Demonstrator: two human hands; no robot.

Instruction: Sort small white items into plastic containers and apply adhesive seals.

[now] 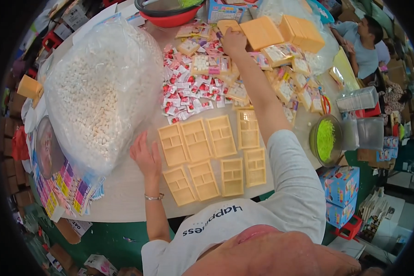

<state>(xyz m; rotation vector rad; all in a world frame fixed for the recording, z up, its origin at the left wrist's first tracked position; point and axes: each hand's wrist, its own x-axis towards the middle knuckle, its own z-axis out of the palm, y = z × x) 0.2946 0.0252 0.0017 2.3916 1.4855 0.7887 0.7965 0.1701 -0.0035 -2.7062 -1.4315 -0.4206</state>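
My view has a yellow piece (pixel 227 26), tray-like, at 12 o'clock under the right hand (pixel 234 42); I can't tell whether those fingers grip it. The arm passes over eight compartment trays (pixel 195 129) towards 6, open side up, presumably to keep every compartment reachable. Beside them, the left hand (pixel 146 155) is empty, fingers loosely spread on the bench (pixel 129 198), perhaps bracing the reach.

A wide, pale table (pixel 126 195) stands on a green floor (pixel 110 235). Cardboard boxes (pixel 11 161) crowd the left side of the room. On the right, blue printed cartons (pixel 342 187) are stacked beside the table, near a red stool (pixel 353 227). Bright light spreads fairly evenly.
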